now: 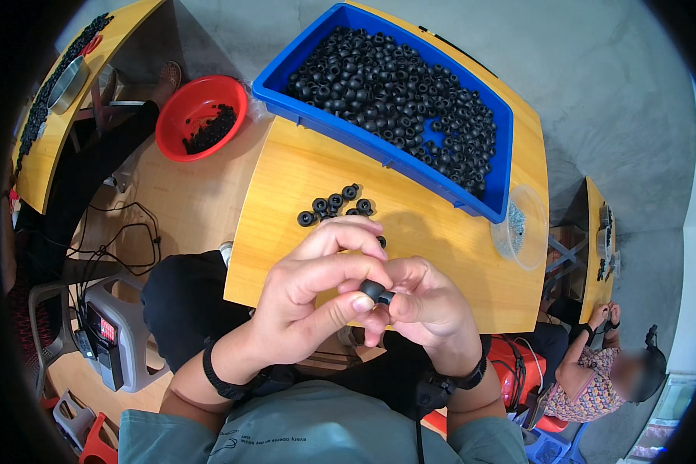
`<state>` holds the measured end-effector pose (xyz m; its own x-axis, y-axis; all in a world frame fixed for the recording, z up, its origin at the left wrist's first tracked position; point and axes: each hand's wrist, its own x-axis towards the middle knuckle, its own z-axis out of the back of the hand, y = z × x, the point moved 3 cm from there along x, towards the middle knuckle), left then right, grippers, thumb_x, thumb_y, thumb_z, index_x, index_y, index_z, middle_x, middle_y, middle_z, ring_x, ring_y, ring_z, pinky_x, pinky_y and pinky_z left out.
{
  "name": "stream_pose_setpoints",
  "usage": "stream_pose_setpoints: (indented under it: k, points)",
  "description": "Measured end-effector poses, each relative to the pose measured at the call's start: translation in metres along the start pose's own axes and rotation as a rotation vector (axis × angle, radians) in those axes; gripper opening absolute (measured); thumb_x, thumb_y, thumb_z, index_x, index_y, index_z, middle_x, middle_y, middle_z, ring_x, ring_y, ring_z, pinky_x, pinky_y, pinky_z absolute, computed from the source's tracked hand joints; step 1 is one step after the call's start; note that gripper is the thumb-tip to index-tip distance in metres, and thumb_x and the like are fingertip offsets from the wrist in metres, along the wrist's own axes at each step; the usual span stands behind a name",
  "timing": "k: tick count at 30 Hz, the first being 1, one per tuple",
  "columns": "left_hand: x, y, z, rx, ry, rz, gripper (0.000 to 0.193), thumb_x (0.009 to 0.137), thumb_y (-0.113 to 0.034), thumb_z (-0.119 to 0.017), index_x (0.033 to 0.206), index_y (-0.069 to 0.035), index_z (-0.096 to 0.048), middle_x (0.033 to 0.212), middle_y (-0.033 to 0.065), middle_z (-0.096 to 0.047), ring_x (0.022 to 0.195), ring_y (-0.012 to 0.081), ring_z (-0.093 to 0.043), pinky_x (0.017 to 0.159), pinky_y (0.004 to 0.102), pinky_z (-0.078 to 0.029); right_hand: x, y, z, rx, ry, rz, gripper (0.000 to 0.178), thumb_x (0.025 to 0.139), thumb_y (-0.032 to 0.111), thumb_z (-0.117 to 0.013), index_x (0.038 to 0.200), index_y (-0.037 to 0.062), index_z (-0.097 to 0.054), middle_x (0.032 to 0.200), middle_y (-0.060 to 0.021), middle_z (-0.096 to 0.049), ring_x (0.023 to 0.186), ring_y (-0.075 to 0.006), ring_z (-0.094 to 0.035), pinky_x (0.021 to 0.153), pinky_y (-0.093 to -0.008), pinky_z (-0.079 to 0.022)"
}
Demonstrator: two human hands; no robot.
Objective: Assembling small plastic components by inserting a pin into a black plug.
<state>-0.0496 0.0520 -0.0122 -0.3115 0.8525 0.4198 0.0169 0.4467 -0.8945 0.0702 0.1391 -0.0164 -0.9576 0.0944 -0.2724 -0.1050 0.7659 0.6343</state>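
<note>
My left hand (pixel 305 282) and my right hand (pixel 427 305) meet just over the near edge of the wooden table (pixel 456 255). Between the left thumb and fingers is a small, smooth, round black part (pixel 372 289). The right thumb and fingers pinch a dark piece (pixel 386 298) right against it; whether the two are joined or one thing I cannot tell. Just beyond my left fingers lies a loose cluster of black ring-shaped parts (pixel 335 201), a few partly hidden by the hand.
A large blue bin (pixel 348 131) heaped with black parts fills the table's far side. A clear tub (pixel 530 251) with small silvery bits stands at the right edge. On the floor at left sits a red basin (pixel 165 124). Another person (pixel 584 363) works at far right.
</note>
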Motion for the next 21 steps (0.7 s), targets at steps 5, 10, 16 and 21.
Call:
stream_pose_setpoints:
  k: [5, 10, 16, 21]
  points:
    - [-0.003, -0.001, -0.001, -0.013, -0.033, 0.042, 0.016, 0.083, -0.012, -0.061, 0.092, 0.0, -0.062, 0.098, 0.013, -0.054, 0.103, 0.0295, -0.051, 0.09, 0.0389, -0.039, 0.005, -0.007, -0.001, 0.022, 0.018, 0.11, 0.034, 0.082, 0.025, -0.066, 0.1, -0.0039, -0.061, 0.084, -0.0072, -0.059, 0.071, -0.0112, -0.056, 0.06, -0.0242, -0.052]
    - [-0.004, 0.003, 0.0, -0.054, -0.03, 0.085, 0.015, 0.083, -0.009, -0.06, 0.094, 0.001, -0.061, 0.098, 0.0131, -0.055, 0.102, 0.0285, -0.051, 0.092, 0.0386, -0.039, 0.008, -0.012, 0.0, 0.076, 0.017, 0.152, 0.035, 0.083, 0.025, -0.065, 0.099, -0.005, -0.061, 0.083, -0.0064, -0.059, 0.07, -0.0112, -0.055, 0.06, -0.0238, -0.05]
    - [-0.006, 0.003, -0.01, -0.286, -0.083, 0.173, 0.03, 0.081, -0.016, -0.065, 0.104, 0.003, -0.057, 0.106, 0.0125, -0.056, 0.106, 0.0241, -0.051, 0.093, 0.0366, -0.038, 0.011, -0.015, -0.002, 0.108, 0.031, 0.177, 0.038, 0.083, 0.026, -0.065, 0.104, -0.0057, -0.059, 0.083, -0.0064, -0.058, 0.073, -0.0135, -0.056, 0.063, -0.0249, -0.049]
    - [-0.011, 0.002, -0.018, -0.364, -0.125, 0.183, 0.046, 0.065, -0.017, -0.081, 0.098, 0.003, -0.057, 0.099, 0.012, -0.062, 0.091, 0.0182, -0.06, 0.079, 0.0296, -0.047, 0.019, -0.021, -0.018, 0.07, 0.07, 0.192, 0.035, 0.076, 0.017, -0.072, 0.103, -0.0016, -0.06, 0.092, -0.0083, -0.06, 0.084, -0.0137, -0.057, 0.073, -0.0238, -0.047]
